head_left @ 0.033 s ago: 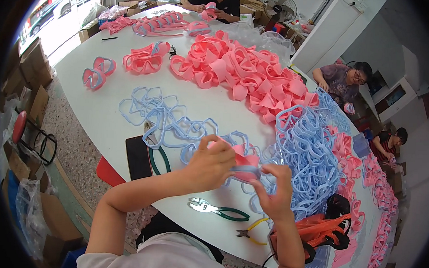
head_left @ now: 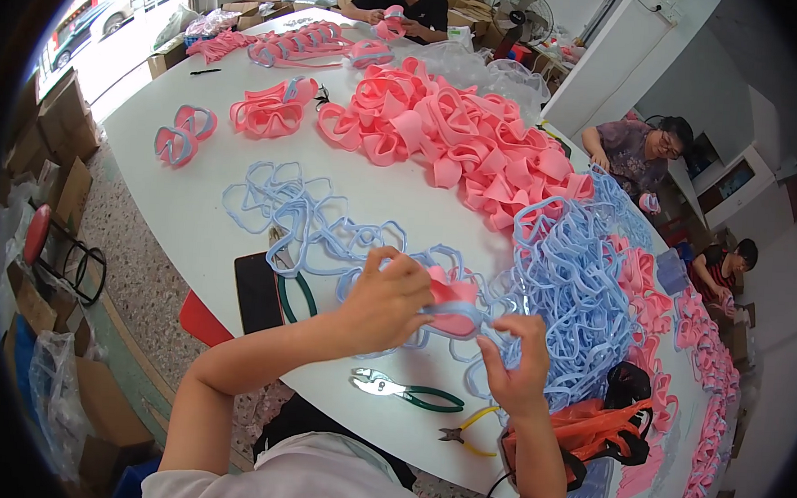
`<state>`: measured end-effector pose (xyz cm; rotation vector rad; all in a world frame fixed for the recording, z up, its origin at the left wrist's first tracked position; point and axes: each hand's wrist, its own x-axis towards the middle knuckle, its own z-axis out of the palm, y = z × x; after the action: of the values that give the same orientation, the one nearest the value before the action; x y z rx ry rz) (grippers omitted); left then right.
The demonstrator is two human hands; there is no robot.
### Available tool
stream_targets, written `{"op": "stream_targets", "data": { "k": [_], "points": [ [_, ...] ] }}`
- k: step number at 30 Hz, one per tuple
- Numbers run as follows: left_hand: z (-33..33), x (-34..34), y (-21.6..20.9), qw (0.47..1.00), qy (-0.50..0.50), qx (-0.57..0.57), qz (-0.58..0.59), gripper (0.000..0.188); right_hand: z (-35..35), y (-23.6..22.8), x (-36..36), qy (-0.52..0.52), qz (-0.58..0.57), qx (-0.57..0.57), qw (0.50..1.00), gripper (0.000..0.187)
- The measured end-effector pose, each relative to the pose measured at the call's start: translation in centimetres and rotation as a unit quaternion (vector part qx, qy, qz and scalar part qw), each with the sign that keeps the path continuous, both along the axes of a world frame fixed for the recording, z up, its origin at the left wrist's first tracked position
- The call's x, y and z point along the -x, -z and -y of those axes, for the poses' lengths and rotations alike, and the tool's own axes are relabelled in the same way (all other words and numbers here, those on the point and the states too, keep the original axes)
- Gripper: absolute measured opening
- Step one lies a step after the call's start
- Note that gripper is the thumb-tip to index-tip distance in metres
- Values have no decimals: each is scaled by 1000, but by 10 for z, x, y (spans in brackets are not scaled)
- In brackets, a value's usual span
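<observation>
White table (head_left: 189, 211) beneath, pink frame's (head_left: 454, 324) long axis seemingly runs left-right

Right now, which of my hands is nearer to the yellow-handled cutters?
Right. Your right hand is beyond the yellow-handled cutters and slightly right; your left hand is farther off to the left, at the pink-and-blue piece.

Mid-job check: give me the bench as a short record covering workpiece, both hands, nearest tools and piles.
Workpiece: pink piece with a light-blue band
Left hand: grips its left end
Right hand: at its right end; contact unclear
Nearest tools: green-handled pliers; yellow-handled cutters
Piles: light-blue loops, right of the hands; pink pieces, beyond them
</observation>
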<state>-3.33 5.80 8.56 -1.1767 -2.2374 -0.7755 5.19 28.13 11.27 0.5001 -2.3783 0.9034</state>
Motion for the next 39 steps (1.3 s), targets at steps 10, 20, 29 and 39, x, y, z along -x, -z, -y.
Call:
{"op": "stream_targets", "data": {
  "k": [10, 20, 29, 39],
  "points": [
    [29, 13, -10, 986, -3, -64, 154, 21, 6, 115, -43, -132, 257, -392, 873, 35],
    [59, 12, -18, 989, -41, -46, 133, 21, 10, 89, -30, -4, 294, -408, 864, 18],
    [66, 10, -22, 999, -44, -12, 14, 26, -25, -26, 14, 82, 155, -190, 966, 55],
    [58, 8, -24, 998, -27, 47, -39, 28, -24, -46, 27, 84, 118, -386, 911, 42]
  ]
}}
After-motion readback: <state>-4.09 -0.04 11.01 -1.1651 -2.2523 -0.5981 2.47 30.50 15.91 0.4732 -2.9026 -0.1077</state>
